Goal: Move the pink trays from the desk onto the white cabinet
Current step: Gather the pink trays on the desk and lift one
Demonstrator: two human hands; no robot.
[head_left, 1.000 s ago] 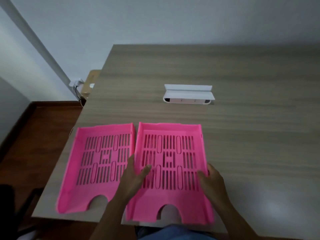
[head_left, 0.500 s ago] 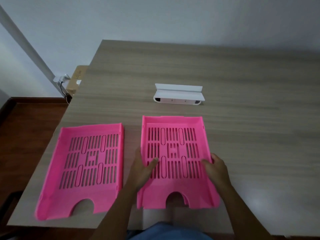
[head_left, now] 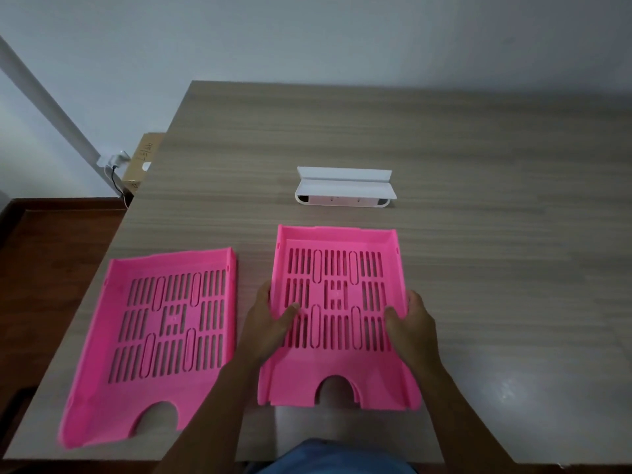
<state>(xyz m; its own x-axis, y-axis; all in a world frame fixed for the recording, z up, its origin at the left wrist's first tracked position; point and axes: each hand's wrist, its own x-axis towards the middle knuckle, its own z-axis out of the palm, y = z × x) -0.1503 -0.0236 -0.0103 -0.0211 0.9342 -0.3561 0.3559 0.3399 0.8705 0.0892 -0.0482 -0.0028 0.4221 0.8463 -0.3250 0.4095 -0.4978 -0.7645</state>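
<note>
Lowest in the frame your two forearms rise from the bottom edge toward the right pink tray [head_left: 337, 319], which sits at centre with its notched front edge nearest you and its long axis running away from you, up the frame. Your left hand [head_left: 268, 325] clamps its left wall, thumb laid over onto the slotted floor; your right hand [head_left: 412, 325] closes on the right wall the same way — so the tray lies squarely between your hands, each equally near. I judge the lift is ready to start. The left pink tray [head_left: 160, 340] lies at lower left on the tabletop [head_left: 496, 251], apart from both hands, slightly skewed. Further up, past the held tray's far wall, sits a white holder [head_left: 345, 189]. The white cabinet is not in view.
</note>
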